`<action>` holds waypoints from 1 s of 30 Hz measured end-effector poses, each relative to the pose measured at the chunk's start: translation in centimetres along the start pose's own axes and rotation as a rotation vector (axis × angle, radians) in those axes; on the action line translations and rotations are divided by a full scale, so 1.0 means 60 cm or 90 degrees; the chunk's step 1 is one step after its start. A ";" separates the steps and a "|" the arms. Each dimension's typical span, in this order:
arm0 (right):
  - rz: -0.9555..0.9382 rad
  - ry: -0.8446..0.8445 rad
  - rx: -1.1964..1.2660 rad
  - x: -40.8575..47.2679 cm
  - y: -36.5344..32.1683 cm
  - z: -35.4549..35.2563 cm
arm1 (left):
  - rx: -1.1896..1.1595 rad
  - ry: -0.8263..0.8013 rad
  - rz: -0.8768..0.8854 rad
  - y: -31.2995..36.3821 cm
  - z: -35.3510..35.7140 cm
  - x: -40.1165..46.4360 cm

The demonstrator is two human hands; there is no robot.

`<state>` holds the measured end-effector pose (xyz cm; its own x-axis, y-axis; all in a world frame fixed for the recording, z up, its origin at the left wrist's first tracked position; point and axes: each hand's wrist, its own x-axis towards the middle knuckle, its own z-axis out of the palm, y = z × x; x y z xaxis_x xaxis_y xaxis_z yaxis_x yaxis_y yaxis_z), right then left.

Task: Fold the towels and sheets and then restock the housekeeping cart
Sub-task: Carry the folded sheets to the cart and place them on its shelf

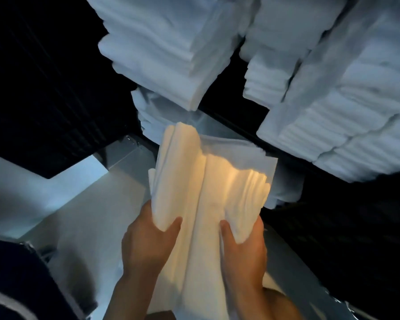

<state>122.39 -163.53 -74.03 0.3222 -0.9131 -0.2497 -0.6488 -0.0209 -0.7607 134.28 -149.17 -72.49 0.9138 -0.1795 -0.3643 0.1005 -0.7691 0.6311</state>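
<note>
Both forearms enter from the bottom centre of the frame and are bare to the lower edge, with no sleeve or cuff showing. The left hand [148, 241] and right hand [245, 248] carry no glove, ring, watch or band.

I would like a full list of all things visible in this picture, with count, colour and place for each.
folded linen: one bundle, white, lit warm yellow, centre, held up in both hands
towel stacks: three, white; upper centre, upper right, a smaller one between them
low towel pile: one, white, under the centre stack
metal surface: grey, centre left
dark garment: bottom left
left hand: grip on the linen's near left edge
right hand: grip on its near right edge
</note>
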 end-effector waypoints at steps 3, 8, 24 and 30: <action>0.003 0.011 0.035 0.047 0.046 0.051 | -0.003 -0.001 0.014 -0.016 0.046 0.057; -0.042 0.046 0.059 0.130 0.081 0.114 | -0.063 0.042 0.056 -0.036 0.118 0.136; -0.056 0.136 0.157 0.305 0.147 0.150 | -0.064 0.018 0.222 0.019 0.284 0.287; -0.067 0.148 0.191 0.307 0.172 0.161 | -0.032 0.035 0.232 0.024 0.288 0.310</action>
<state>128.29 -176.60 -92.27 0.1895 -0.9808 -0.0452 -0.3796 -0.0308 -0.9246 144.63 -164.18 -90.19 0.9126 -0.4023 -0.0731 -0.2177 -0.6294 0.7460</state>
